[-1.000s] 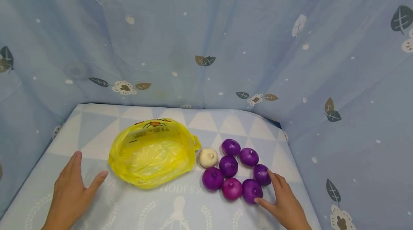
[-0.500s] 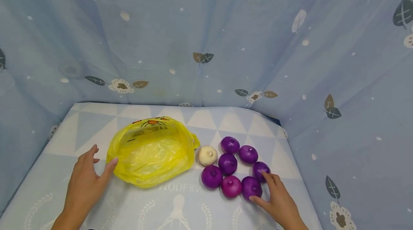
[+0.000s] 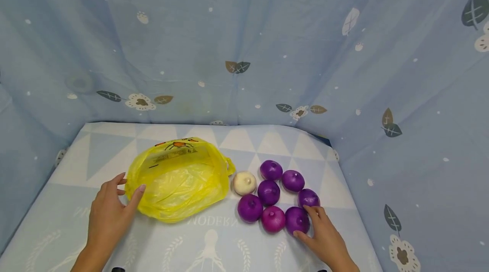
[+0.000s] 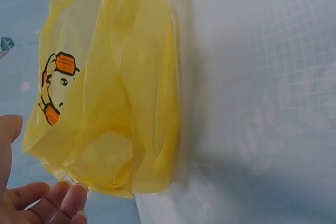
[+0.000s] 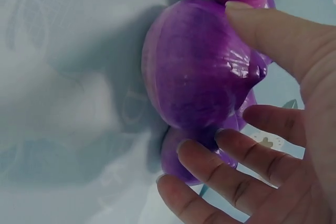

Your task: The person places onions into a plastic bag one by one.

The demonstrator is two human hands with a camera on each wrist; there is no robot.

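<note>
A: Our left hand (image 3: 108,214) is loose, at the left of the bag (image 3: 183,185). Looks light, slippery; we'd pinch its rim?
B: Yep. Our right hand (image 3: 325,237) is spread round the front-right onion (image 3: 297,219), unclenched. Probably firm, slick; we'd cup it.

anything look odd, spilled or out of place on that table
Only the pale bulb beside the yellow bag stands out, because the seven onions near it are purple to magenta. No spill or damage shows.
</note>
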